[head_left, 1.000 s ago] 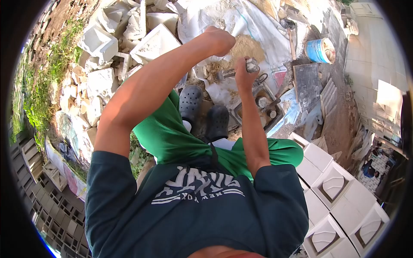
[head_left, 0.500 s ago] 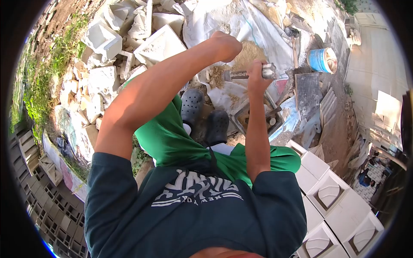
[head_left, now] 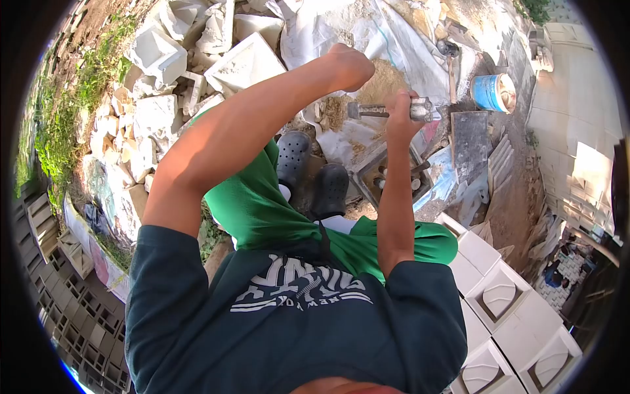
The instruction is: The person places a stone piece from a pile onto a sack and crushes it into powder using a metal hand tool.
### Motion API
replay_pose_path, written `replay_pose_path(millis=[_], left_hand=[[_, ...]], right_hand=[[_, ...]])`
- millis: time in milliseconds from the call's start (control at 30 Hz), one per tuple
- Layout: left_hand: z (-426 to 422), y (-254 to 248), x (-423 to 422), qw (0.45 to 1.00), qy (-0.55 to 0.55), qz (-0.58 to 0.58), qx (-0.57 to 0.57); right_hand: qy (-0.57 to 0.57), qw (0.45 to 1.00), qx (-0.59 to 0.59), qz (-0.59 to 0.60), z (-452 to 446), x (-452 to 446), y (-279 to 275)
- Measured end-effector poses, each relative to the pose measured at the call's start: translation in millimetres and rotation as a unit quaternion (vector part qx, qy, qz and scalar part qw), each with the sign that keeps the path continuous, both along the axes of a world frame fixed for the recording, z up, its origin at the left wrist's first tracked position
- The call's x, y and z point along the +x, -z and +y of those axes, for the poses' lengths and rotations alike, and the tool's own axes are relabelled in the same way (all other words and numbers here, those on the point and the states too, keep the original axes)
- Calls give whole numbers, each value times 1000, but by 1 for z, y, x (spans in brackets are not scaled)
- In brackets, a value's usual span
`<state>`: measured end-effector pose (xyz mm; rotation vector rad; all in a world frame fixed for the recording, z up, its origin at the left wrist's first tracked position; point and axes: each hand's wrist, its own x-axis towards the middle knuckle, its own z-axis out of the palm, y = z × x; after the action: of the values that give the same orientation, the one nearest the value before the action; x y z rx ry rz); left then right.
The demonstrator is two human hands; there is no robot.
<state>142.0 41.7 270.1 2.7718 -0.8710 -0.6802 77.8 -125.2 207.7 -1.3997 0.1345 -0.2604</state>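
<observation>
The right hand point(head_left: 400, 118) is clamped around a metal tool point(head_left: 425, 109), whose blocky end juts out to the right of the fist and whose thinner length runs left. The left hand point(head_left: 354, 67) is farther and to the left, fingers curled; whether it grips anything I cannot tell. Sand point(head_left: 388, 80) lies beyond the tool, a box point(head_left: 365, 188) nearer.
</observation>
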Motion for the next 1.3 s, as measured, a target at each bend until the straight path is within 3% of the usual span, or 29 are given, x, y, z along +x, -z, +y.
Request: replay_pose_path(millis=[100,200,267,333,467,533,633,667,800,900,1000,1100,1167,1300], left_hand=[[1,7,3,1000,1,-3,7],[4,6,4,1000,-5,-13,5],[2,0,2,1000,-7,-12,6],[-1,-5,-1,1000,-7,4,2],[4,-8,-5,1000,-13,-20,-12],[5,-11,1,1000,-17,-5,-1],[7,-1,-1,1000,-10,-20,-5],[5,-5,-1,1000,-13,5,10],[3,-8,-2,1000,-8,5,10],[7,-6,-5,1000,-10,-11,-5],[6,-8,2,1000,-16,0,15],[4,2,5,1000,-14,-16,-6],[0,-4,3,1000,-11,9,21],[-5,-9,1,999,9,21,34]], right_hand=[[-3,999,33,-19,-2,-6,-8],[-25,998,-37,-39,4,1,62],[-33,995,-82,-37,16,6,63],[-34,998,-15,60,28,10,26],[-23,999,-37,-12,15,0,-11],[-15,999,14,-28,10,-1,-21],[-8,998,-16,-64,14,0,53],[23,999,-13,-27,10,3,83],[10,998,4,67,12,16,23],[24,1000,2,-17,0,13,-12],[18,998,15,-51,-17,13,-18],[49,998,-4,-34,-17,14,41],[51,998,-16,-32,-18,14,52],[27,999,27,-1,-20,19,35]])
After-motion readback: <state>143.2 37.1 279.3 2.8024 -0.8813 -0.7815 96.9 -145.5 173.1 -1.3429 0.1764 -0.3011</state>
